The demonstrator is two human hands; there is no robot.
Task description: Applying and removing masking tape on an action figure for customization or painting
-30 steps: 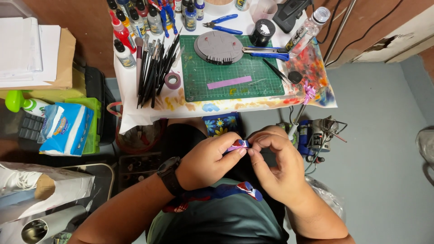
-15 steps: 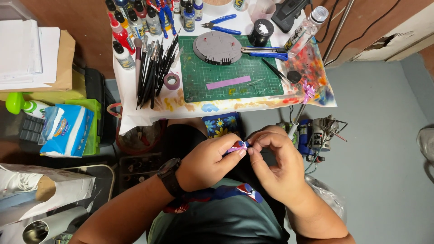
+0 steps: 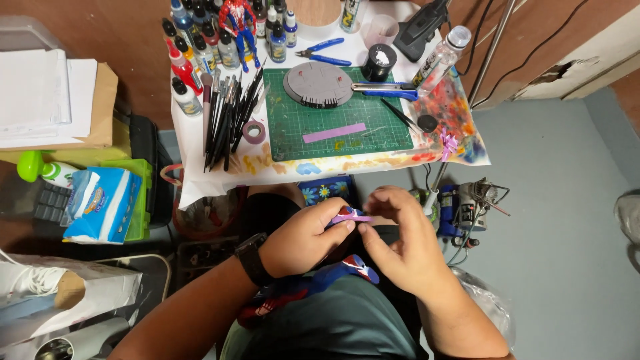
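Left hand point(image 3: 303, 239): over the lap, below the desk edge, watch point(image 3: 252, 259) on the wrist; fingers curled closed on a small purple piece point(image 3: 351, 217), pinched at the fingertips.
Right hand point(image 3: 407, 243): just beside the left, fingers narrow, the tips touching the piece's right end; whether they actually grip it cannot be told.
Piece: between both hands, held in the air above the lap, well clear of the desk; its shape is too small to make out.
Desk point(image 3: 213, 180): white sheet smeared with paint along the near edge.
Mat point(image 3: 333, 117): green cutting mat mid-desk, with a purple strip point(image 3: 334, 133) lying on it and a grey round base point(image 3: 319, 85) at its far edge.
Brushes point(image 3: 227, 117): a dark bundle lying left of the mat, a tape roll point(image 3: 253, 131) just beside them.
Bottles point(image 3: 200, 47): paint bottles crowded at the far left corner.
Pliers point(image 3: 321, 52): blue-handled, beyond the mat.
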